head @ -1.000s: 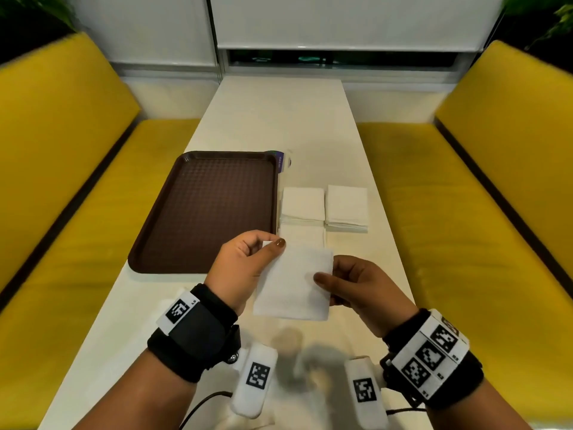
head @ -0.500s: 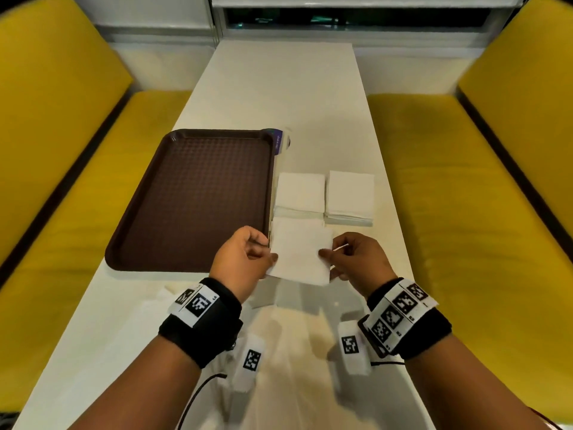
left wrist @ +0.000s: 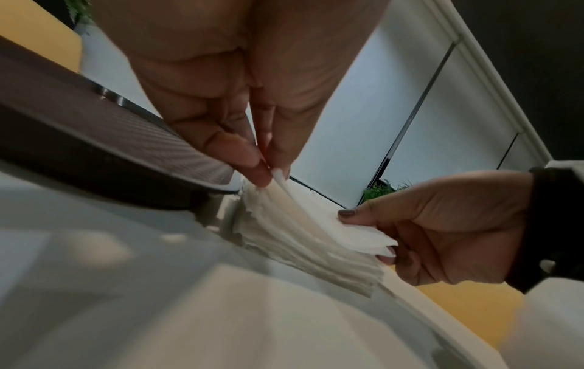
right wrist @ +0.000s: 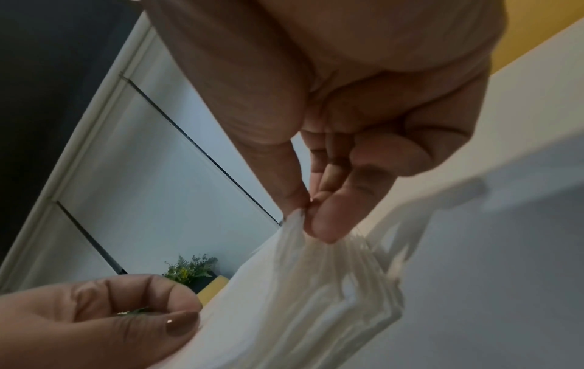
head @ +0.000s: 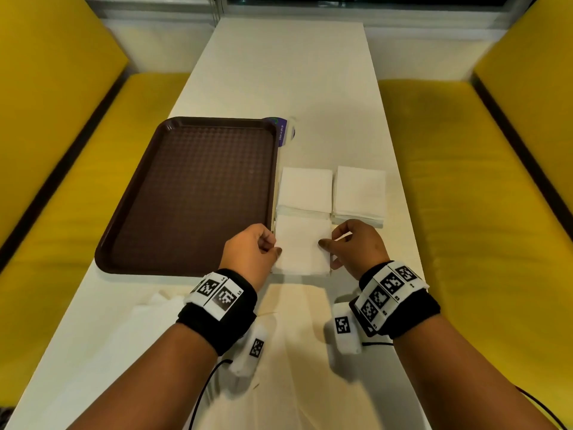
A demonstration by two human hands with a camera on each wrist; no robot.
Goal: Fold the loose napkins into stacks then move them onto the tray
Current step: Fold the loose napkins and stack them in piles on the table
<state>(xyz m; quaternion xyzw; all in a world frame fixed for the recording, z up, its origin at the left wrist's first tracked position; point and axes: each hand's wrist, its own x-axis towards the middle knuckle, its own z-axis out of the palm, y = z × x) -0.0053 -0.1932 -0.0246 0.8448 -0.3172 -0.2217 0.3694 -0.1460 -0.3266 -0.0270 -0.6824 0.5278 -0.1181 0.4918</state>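
Note:
A folded white napkin (head: 302,243) is held over a low pile of napkins just right of the brown tray (head: 192,193). My left hand (head: 274,248) pinches its left edge between thumb and fingers. My right hand (head: 325,243) pinches its right edge. Both wrist views show each thumb and fingers nipping the top napkin (left wrist: 294,199) (right wrist: 284,262) above the layered pile. Two finished stacks (head: 305,189) (head: 359,193) stand side by side just beyond. Nothing lies on the tray.
Unfolded white napkins (head: 294,321) lie on the white table (head: 279,72) near my wrists. A small purple-labelled thing (head: 283,131) sits at the tray's far right corner. Yellow benches (head: 465,181) flank the table on both sides.
Both hands have carried the folded napkin away from me and down, from mid-air to just above the pile beside the tray. Head view has tilted lower.

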